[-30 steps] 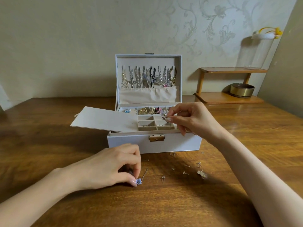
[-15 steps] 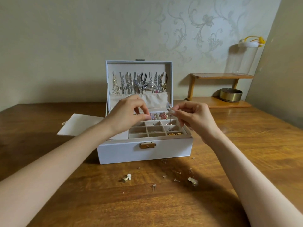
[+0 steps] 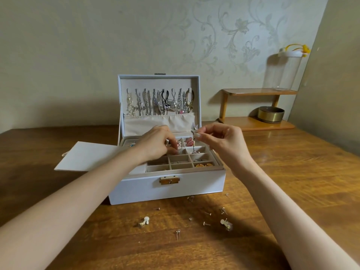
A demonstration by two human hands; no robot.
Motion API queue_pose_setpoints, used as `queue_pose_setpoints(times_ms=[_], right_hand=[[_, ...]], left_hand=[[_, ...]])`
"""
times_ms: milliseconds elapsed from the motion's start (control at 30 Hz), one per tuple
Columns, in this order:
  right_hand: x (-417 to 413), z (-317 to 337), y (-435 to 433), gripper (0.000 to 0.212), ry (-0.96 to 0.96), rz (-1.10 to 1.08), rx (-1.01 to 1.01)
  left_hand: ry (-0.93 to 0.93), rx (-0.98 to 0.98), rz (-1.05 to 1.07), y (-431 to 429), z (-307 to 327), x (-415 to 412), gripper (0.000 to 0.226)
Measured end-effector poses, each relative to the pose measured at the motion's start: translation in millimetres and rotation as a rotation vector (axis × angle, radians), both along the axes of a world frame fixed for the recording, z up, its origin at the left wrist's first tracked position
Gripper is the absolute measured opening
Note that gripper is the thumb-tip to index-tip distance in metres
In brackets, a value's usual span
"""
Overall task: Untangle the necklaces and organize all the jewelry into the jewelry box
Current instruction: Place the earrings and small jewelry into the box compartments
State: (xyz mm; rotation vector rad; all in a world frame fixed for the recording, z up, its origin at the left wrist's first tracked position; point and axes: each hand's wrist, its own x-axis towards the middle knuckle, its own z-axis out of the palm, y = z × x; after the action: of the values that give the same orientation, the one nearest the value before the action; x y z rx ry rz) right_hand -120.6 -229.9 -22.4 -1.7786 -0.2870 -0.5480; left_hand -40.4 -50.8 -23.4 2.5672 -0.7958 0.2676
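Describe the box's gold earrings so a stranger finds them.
Start at the open white jewelry box on the wooden table. Look in its divided tray, front-right compartment. The gold earrings lie there: two round discs, the only gold pieces showing in the grid.

No legible text, label, brand, number or sign anywhere in view. Small dark mark at the centre of the gold-coloured metal clasp [image 3: 169, 180] on the front of the white rectangular jewelry box [image 3: 200, 187]: too small to read as any character.
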Motion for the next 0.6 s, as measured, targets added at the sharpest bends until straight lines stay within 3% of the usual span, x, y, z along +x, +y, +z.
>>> queue_pose_setpoints(times_ms=[133, 333, 467, 600], right_hand=[[2, -3, 1, 0.004, 0.011, -0.005, -0.017], [3, -5, 0, 0.005, 0.007, -0.037, -0.047], [4, -6, -1, 0.007, 0.008, -0.066, -0.062], [4, -6, -1, 0.007, 0.004, -0.06, -0.07]], left_hand=[[0.04, 0.095, -0.042, 4, 2, 2, 0.009], [-0.071, 0.042, -0.001, 4, 9, -2, 0.036], [-0.108, 0.139, -0.055, 0, 7, -9, 0.052], [-0.188, 0.203, -0.057, 2, 3, -12, 0.048]])
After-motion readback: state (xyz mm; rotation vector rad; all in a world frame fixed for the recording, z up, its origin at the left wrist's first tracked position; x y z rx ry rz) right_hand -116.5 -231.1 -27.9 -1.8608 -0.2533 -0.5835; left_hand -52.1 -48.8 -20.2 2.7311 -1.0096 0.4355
